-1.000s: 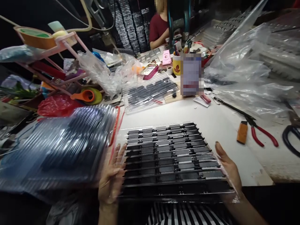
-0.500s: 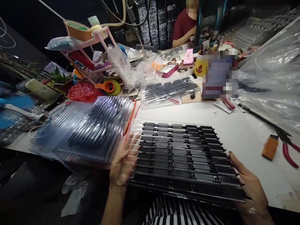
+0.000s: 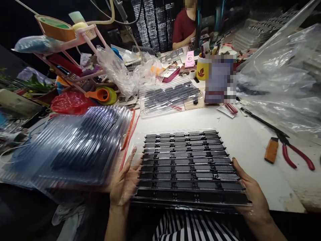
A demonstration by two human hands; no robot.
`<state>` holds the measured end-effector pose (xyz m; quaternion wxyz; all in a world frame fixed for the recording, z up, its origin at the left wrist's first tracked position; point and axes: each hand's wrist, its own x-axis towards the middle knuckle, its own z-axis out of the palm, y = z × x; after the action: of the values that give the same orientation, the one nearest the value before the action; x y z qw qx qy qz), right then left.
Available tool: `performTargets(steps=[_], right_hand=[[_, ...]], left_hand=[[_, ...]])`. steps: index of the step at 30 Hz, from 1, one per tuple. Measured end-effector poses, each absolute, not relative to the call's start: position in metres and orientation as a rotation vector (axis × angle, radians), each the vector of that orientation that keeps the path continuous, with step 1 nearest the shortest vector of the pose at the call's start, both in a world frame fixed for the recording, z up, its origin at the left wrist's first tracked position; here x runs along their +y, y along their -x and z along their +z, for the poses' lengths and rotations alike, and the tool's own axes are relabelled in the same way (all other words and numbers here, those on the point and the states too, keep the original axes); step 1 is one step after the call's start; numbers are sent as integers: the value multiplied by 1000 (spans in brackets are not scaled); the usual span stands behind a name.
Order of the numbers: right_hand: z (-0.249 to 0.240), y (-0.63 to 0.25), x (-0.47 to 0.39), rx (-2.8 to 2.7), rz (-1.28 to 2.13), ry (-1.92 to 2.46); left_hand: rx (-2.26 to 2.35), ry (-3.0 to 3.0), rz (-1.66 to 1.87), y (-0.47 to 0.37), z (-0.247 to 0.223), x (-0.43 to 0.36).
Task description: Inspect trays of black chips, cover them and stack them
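My left hand grips the left edge of a clear plastic tray, its fingers partly seen through the plastic. The opposite edge is in my right hand, its thumb on the rim and the other fingers hidden below. Rows of black comb-toothed parts fill the tray, which is held over the table's front edge above a striped garment. Left of my left hand lies a pile of clear ridged trays, with dark pieces showing through.
Another filled tray lies farther back. To the right are red-handled pliers, an orange-brown block and clear plastic sheeting. A pink rack stands back left, near a red bag. A person sits across the table.
The camera view has turned to the right, so the table's things appear farther left. Both hands still hold the tray, which now looks more level.
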<state>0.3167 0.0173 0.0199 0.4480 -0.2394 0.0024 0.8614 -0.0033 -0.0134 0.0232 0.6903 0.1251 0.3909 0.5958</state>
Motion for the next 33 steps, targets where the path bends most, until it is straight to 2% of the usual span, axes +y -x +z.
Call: performTargets(steps=[21, 33], right_hand=[[22, -316, 15, 135, 2098, 506], [23, -316, 17, 49, 2197, 493]], left_hand=[[586, -347, 1338, 11, 8, -16], [499, -300, 1349, 8, 18, -27]])
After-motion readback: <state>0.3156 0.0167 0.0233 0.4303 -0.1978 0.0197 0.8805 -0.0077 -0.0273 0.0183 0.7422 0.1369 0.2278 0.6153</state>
